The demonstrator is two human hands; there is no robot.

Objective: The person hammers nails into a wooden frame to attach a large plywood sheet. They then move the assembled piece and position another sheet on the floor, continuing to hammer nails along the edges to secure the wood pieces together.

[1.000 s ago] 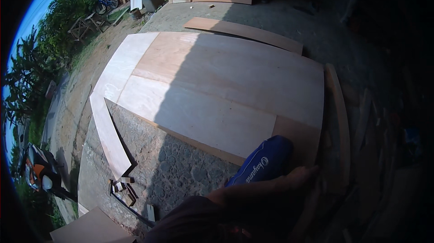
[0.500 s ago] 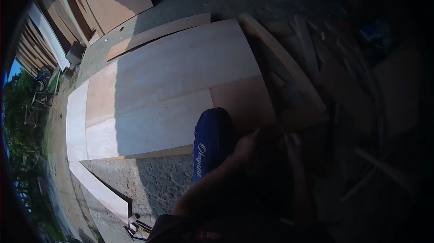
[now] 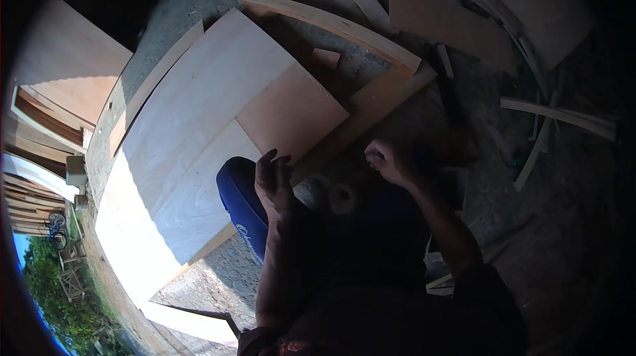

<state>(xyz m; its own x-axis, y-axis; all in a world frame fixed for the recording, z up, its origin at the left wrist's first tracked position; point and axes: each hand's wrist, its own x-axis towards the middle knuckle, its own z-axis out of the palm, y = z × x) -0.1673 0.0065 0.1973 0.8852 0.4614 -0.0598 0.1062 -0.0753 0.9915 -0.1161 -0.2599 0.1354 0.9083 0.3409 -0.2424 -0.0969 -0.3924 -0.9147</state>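
Observation:
My left hand is raised over my left knee in blue trousers, beside the near edge of a large plywood panel. Its fingers are spread and nothing shows between them. Off to the right, my right hand hangs above the dark ground with its fingers curled together. Whatever they may hold is hidden. A darker rectangular plywood piece forms the panel's near right corner. Beneath that corner runs a wooden beam, resting low on the floor.
A long timber lies behind the panel, with a small wood block near it. Loose strips cross at the right. Plywood sheets stand at the far left. A roll-like ring lies in shadow between my legs.
The view has turned right, so the panel sits further left and tilted. My hands, earlier low and close together in shadow, are now raised and wider apart.

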